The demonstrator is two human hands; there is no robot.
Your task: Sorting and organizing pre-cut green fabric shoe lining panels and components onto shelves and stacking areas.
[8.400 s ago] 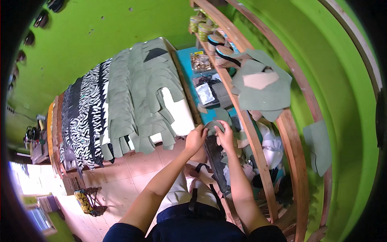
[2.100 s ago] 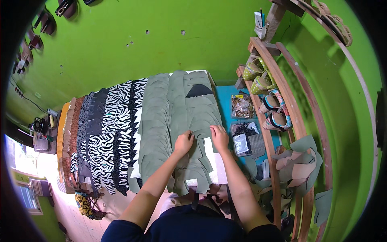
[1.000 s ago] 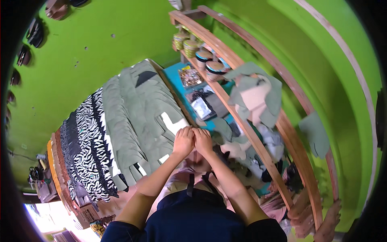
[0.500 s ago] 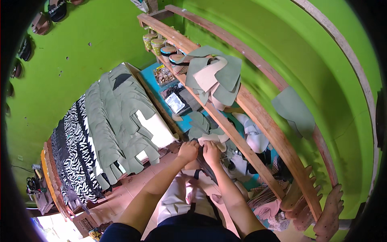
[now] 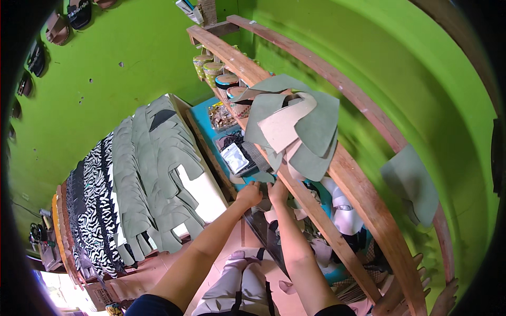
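My left hand (image 5: 250, 195) and my right hand (image 5: 278, 191) are close together at the edge of the blue table, under the wooden rack. Both have curled fingers and grip a grey-green cut piece of sheet material (image 5: 263, 177) that shows between and just beyond them. Their fingertips are partly hidden. Below my right hand, cream and grey cut pieces (image 5: 271, 215) lie on the table. Past the fingers sits a clear tub (image 5: 232, 157) of dark bits with a white packet (image 5: 235, 157) on top.
Wooden rack bars (image 5: 345, 174) cross over the table, bearing a pile of grey-green and cream cut pieces (image 5: 316, 126). On the left, layered grey-green strips (image 5: 153, 158) and zebra-print material (image 5: 95, 195) cover a stand. A tub of gold-coloured bits (image 5: 221, 116) stands behind. Sandals (image 5: 56, 29) hang on the wall.
Both hands have left the cream piece and reached farther over the table to a grey-green piece. The whole view has shifted, with the rack's pile now appearing larger and lower.
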